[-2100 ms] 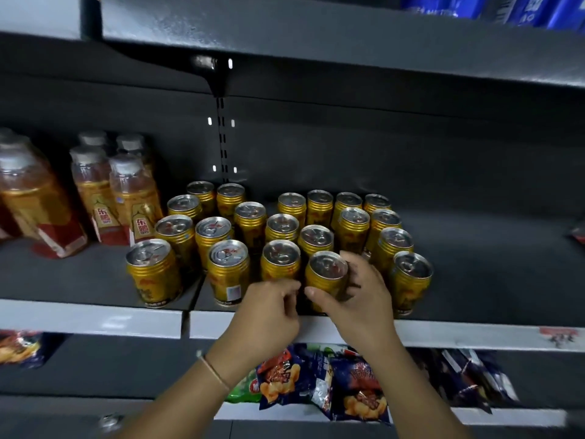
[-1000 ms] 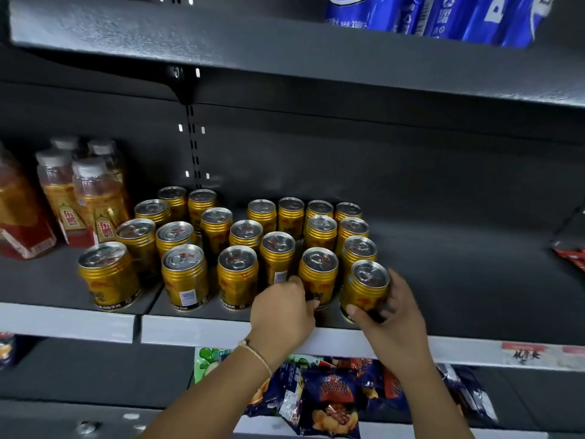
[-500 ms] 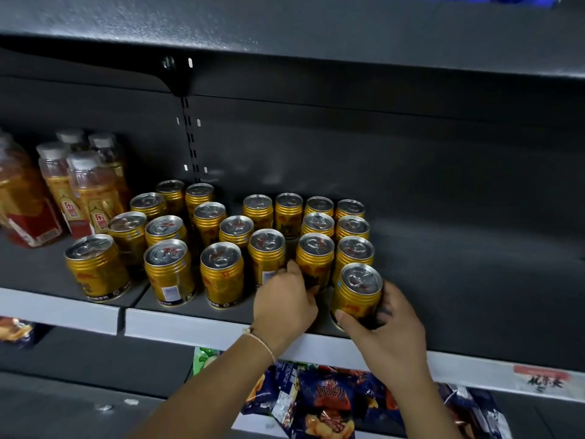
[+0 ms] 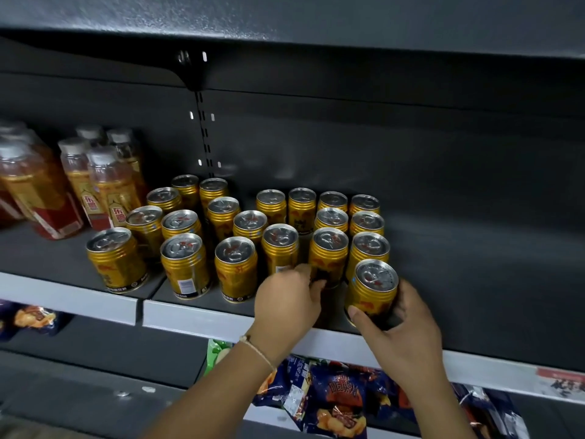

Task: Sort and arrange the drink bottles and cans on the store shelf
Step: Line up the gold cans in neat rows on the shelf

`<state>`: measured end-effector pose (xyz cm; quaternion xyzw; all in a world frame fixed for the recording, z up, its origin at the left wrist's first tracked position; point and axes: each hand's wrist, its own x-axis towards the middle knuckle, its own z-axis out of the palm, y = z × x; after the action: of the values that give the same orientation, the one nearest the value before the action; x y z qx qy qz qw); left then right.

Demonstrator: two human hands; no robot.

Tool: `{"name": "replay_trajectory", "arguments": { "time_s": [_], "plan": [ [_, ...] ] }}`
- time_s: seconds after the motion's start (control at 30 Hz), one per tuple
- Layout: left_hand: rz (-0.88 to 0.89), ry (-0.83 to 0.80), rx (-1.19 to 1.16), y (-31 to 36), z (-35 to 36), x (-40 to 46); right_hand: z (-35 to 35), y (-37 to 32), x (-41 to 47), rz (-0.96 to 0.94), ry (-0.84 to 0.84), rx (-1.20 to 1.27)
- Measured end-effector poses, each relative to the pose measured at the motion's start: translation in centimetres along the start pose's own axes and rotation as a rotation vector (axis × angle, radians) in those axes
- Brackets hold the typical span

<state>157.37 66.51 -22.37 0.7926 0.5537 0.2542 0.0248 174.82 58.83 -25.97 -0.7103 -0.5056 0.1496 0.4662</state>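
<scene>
Two hands at gold cans on shelf, right hand fingers curled around front can, left hand fingertips pinching neighbouring can

Just one camera here, head-mounted and wide-angle, so no second view to overlap with. It looks forward and a bit down into the dark grey metal store shelf, close enough that both forearms reach in from the bottom edge. The upper shelf's underside fills the top, with a lower shelf along the bottom.
</scene>
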Motion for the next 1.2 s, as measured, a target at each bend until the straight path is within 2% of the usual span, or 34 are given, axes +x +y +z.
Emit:
{"name": "replay_trajectory", "arguments": {
  "time_s": [0.13, 0.17, 0.2, 0.3, 0.37, 0.43, 0.77, 0.9, 1.07, 1.2],
  "plan": [
    [0.212, 0.297, -0.118, -1.7, -4.7, 0.8, -0.1, 0.0, 0.0, 0.030, -0.011, 0.014],
    [0.266, 0.304, -0.079, -2.2, -5.8, 1.6, -0.1, -0.1, 0.0, 0.037, -0.012, 0.017],
    [0.291, 0.252, -0.018, -2.8, -6.6, 2.5, -0.1, -0.2, 0.0, 0.042, -0.012, 0.019],
    [0.274, -0.075, 0.137, -4.4, -7.8, 5.1, -0.1, -0.3, -0.1, 0.046, -0.017, 0.009],
    [0.261, -0.268, 0.161, -5.1, -7.7, 6.1, -0.2, -0.4, -0.2, 0.046, -0.018, 0.003],
    [0.269, -0.339, 0.152, -5.6, -7.2, 6.6, -0.3, -0.5, -0.2, 0.046, -0.017, 0.003],
    [0.347, -0.136, 0.123, -5.3, -6.6, 5.6, 0.0, -1.1, -0.4, 0.021, -0.007, -0.036],
    [0.365, -0.106, 0.109, -4.2, -6.3, 4.2, -0.1, -0.9, -0.6, 0.028, -0.008, -0.049],
    [0.387, -0.061, 0.010, -3.1, -5.5, 2.4, -0.3, -1.0, -0.4, 0.024, -0.036, -0.087],
    [0.318, -0.042, -0.186, -2.9, -4.6, 1.4, -0.4, -0.9, -0.5, 0.004, -0.036, -0.084]
  ]
}}
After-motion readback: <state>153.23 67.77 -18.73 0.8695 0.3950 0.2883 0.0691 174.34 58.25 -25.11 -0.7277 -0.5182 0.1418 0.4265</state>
